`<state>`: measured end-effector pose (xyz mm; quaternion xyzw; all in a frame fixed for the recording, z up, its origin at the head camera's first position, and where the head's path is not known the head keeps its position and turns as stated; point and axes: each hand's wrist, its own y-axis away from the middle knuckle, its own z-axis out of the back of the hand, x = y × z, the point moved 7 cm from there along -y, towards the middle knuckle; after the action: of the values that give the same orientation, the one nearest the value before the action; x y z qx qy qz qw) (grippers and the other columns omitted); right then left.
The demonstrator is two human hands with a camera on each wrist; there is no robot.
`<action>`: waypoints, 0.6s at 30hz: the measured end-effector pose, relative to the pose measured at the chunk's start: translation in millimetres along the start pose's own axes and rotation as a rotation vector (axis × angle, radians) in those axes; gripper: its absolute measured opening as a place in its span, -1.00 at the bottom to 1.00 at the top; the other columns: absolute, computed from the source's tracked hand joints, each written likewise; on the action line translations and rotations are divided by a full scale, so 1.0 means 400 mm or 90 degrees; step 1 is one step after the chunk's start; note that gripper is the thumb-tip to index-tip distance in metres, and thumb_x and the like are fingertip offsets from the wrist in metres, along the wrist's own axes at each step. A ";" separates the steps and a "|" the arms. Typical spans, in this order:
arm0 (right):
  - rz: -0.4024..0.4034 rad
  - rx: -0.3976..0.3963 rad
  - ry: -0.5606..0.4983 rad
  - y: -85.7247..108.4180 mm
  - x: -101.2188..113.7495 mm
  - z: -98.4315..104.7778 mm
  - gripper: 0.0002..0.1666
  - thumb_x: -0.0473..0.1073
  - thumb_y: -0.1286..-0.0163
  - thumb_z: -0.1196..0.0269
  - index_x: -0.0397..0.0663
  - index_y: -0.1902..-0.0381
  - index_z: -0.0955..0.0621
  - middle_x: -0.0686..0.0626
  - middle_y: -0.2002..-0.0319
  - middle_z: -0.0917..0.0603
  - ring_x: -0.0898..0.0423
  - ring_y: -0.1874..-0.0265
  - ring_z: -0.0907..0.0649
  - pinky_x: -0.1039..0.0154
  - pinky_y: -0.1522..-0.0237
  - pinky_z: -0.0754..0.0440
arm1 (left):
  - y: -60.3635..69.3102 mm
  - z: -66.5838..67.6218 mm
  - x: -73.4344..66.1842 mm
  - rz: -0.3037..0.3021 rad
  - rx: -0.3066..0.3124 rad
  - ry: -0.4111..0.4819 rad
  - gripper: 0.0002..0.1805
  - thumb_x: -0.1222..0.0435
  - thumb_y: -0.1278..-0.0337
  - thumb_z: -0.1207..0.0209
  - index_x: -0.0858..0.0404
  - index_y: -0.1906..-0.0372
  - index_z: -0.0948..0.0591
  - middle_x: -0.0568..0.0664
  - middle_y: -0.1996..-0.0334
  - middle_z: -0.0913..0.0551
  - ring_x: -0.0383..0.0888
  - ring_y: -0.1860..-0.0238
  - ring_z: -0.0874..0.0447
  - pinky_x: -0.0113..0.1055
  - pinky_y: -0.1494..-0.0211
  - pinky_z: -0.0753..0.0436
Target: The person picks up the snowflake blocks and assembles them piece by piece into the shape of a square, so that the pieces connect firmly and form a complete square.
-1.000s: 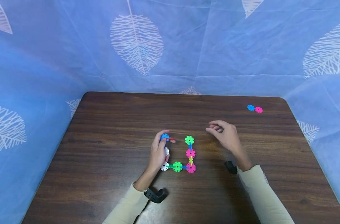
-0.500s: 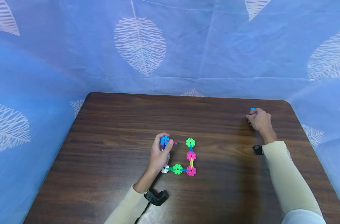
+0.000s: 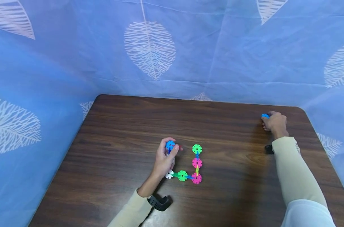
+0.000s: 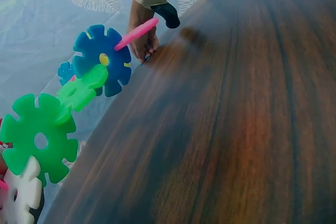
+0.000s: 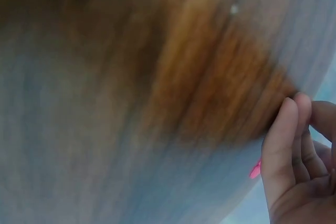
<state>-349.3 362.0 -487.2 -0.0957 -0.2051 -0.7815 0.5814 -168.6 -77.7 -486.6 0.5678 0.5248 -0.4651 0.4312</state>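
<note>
My left hand [image 3: 164, 162] grips a chain of notched plastic building discs, its thumb near a blue disc [image 3: 170, 145]. The chain bends in a U: a white disc [image 3: 169, 174], a green disc [image 3: 182, 175], pink discs [image 3: 197, 163] and a green end disc [image 3: 197, 148]. Part of it is hidden behind my fingers. At the far right, my right hand [image 3: 276, 122] pinches at a pair of discs; the blue disc [image 3: 265, 116] shows beyond the fingertips. In the right wrist view a bit of pink disc [image 5: 255, 169] shows beside the fingers.
The dark wooden table [image 3: 231, 132] has a back edge with rounded corners. A blue cloth [image 3: 189, 47] with white leaf prints hangs behind and beside it. Black bands [image 3: 159, 203] are on both wrists.
My right hand has reached from beside the chain to the far right, onto the blue and pink discs. My left hand stays at the chain, its thumb now over the front. The view has shifted slightly.
</note>
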 end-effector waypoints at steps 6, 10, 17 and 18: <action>-0.013 -0.002 0.010 0.011 -0.016 -0.005 -0.41 -0.09 -0.50 0.07 -0.39 -0.33 -0.25 -0.38 0.34 -0.65 -0.31 0.25 -0.60 -0.23 -0.05 -0.49 | 0.000 -0.007 -0.001 -0.009 0.002 0.005 -0.63 0.30 -0.37 -0.02 0.40 -0.13 -0.26 0.56 0.16 -0.53 -0.34 0.91 -0.20 -0.47 0.89 -0.21; -0.019 -0.016 0.006 0.031 -0.026 -0.009 -0.43 0.02 -0.46 0.02 -0.41 -0.12 -0.26 -0.47 0.22 -0.52 -0.40 0.13 -0.47 -0.17 0.16 -0.53 | 0.000 -0.006 -0.011 -0.011 -0.002 -0.004 -0.67 0.31 -0.38 -0.01 0.36 -0.11 -0.27 0.49 0.14 -0.55 -0.33 0.90 -0.21 -0.48 0.88 -0.23; 0.065 0.012 -0.004 0.080 0.017 -0.018 -0.48 -0.08 -0.54 0.16 -0.52 -0.13 -0.22 -0.47 0.23 -0.52 -0.27 0.29 -0.60 -0.06 0.32 -0.60 | -0.007 -0.001 -0.012 -0.035 0.007 -0.015 -0.67 0.31 -0.41 0.04 0.41 -0.11 -0.26 0.47 0.10 -0.55 -0.34 0.90 -0.22 -0.47 0.89 -0.22; 0.086 0.020 -0.030 0.088 0.031 -0.019 -0.50 -0.13 -0.54 0.17 -0.54 -0.15 -0.23 -0.45 0.27 -0.56 -0.16 0.38 -0.65 0.00 0.36 -0.65 | -0.006 -0.001 -0.014 -0.040 0.005 -0.015 -0.67 0.31 -0.41 0.04 0.41 -0.11 -0.26 0.48 0.10 -0.55 -0.35 0.90 -0.22 -0.47 0.90 -0.22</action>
<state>-319.0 339.4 -481.8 -0.1183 -0.2243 -0.7348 0.6291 -171.1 -78.4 -481.0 0.5474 0.5351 -0.4872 0.4203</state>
